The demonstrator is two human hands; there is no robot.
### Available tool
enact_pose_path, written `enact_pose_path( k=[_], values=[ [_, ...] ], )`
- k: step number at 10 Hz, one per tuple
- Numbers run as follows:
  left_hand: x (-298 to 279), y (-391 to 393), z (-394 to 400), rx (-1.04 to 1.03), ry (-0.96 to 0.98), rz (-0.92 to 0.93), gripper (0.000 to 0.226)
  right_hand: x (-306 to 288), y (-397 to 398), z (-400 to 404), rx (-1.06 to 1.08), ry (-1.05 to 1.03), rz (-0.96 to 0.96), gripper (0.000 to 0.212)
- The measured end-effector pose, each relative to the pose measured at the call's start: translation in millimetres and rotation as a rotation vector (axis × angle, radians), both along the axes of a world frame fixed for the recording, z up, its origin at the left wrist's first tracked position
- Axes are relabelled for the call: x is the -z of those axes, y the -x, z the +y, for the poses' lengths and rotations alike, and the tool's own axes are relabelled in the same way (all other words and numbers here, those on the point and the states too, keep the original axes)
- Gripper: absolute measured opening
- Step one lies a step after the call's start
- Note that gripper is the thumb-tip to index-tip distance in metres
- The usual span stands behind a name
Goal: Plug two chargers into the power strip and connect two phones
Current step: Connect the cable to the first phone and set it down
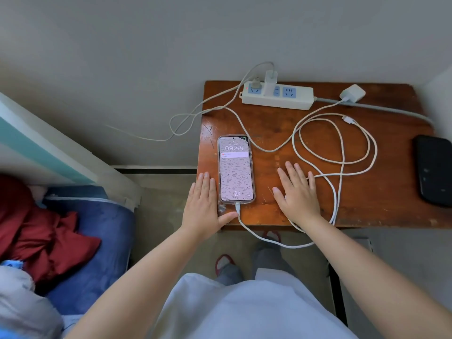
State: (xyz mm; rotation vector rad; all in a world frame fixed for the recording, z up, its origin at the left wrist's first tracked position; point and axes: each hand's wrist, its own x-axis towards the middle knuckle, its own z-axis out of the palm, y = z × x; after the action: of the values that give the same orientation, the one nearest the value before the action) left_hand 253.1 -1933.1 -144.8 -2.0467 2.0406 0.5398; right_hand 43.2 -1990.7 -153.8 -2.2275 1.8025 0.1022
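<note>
A phone (236, 170) with a lit screen lies on the wooden table (367, 204), a white cable (266, 239) plugged into its bottom end. That cable runs to a white charger (271, 80) standing in the power strip (277, 95) at the table's back. A second white charger (352, 93) lies loose right of the strip, its cable (342, 152) coiled on the table with its free plug (348, 120) unattached. A dark phone (433, 170) lies at the right edge. My left hand (204, 204) rests flat left of the lit phone; my right hand (297, 192) rests flat on its right, over the cable.
A grey wall stands behind the table. A bed with blue bedding (97, 241) and a red cloth (41, 223) is on the left. The strip's grey cord (391, 110) trails off to the right. My feet (225, 263) are on the floor below the table's front edge.
</note>
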Motion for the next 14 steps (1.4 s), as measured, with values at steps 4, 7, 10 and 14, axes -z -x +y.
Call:
enact_pose_path(
  k=[4,7,10,14],
  values=[
    [-2.8,-0.7,-0.3,0.022,-0.030,0.008,0.098,0.9,0.7,0.3,0.005,0.005,0.001,0.067],
    [-3.6,-0.1,1.7,0.024,-0.024,-0.009,0.098,0.4,1.8,0.9,-0.010,-0.003,0.008,0.068],
    [-1.9,-1.9,0.1,0.037,-0.037,-0.011,0.097,-0.8,1.6,1.2,-0.011,0.008,-0.024,0.068],
    [-23.3,60.2,-10.2,0.109,0.211,0.181,0.068,-23.1,40.7,-6.3,0.009,0.034,-0.283,0.049]
  ],
)
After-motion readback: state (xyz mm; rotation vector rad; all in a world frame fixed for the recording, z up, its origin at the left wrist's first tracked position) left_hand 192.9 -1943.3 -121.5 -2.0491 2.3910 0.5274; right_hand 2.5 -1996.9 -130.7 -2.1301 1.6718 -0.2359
